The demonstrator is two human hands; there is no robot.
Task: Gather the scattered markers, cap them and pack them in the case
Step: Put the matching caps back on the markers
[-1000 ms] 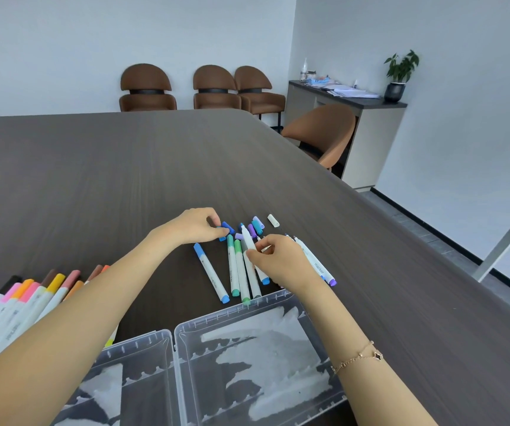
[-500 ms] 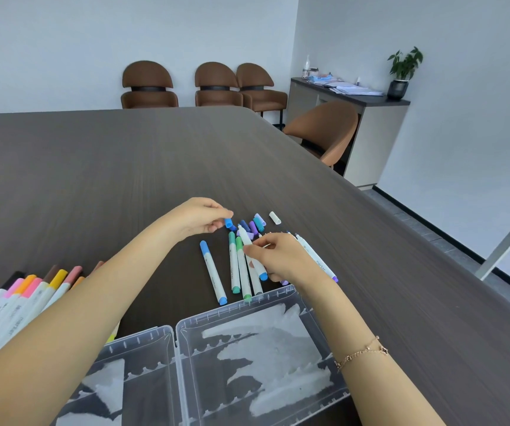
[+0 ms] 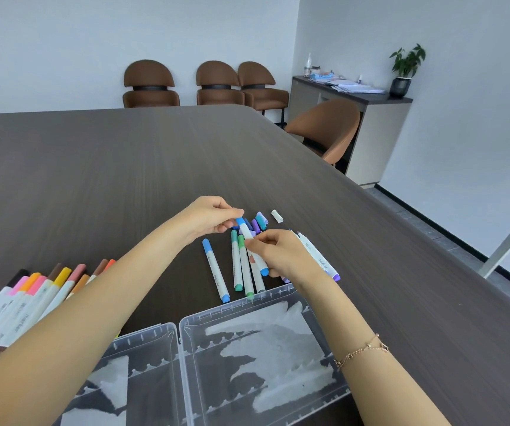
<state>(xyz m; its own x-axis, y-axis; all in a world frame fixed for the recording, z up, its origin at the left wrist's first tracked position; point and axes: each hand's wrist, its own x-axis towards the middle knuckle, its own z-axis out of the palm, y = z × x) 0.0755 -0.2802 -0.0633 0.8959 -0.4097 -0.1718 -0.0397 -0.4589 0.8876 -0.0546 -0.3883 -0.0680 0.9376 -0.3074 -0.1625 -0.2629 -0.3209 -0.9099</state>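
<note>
the left hand [image 3: 206, 217] hovers above the table [image 3: 124, 167] with its fingers curled, thumb and forefinger pinching a blue cap [image 3: 240, 221] at the far tip of a white marker [image 3: 253, 248]. the right hand [image 3: 278, 253] grips the same marker lower down, fingers folded round the barrel, so the marker runs slanting between the two hands, its near blue end poking out below the right palm. whether the cap is fully seated on the tip is hard to tell, since the fingers cover the join.

just beyond the left fingertips lies a small heap of loose caps [image 3: 258, 222], purple and teal, and a little to the right of them a single white cap [image 3: 277, 216] lies apart. under and toward the viewer from the two hands, a blue marker [image 3: 216, 273] and two green markers [image 3: 239, 262] lie side by side on the table, their near ends close to the rim of the case. to the right of the right hand, another marker with a purple end [image 3: 318, 256] lies partly hidden by the wrist.

the clear plastic case [image 3: 241, 305] lies open below both forearms, near the table edge. left of the left forearm a row of capped markers [image 3: 32, 290] in pink, orange, yellow and brown lies packed together. a bracelet [image 3: 361, 352] sits on the right forearm.
</note>
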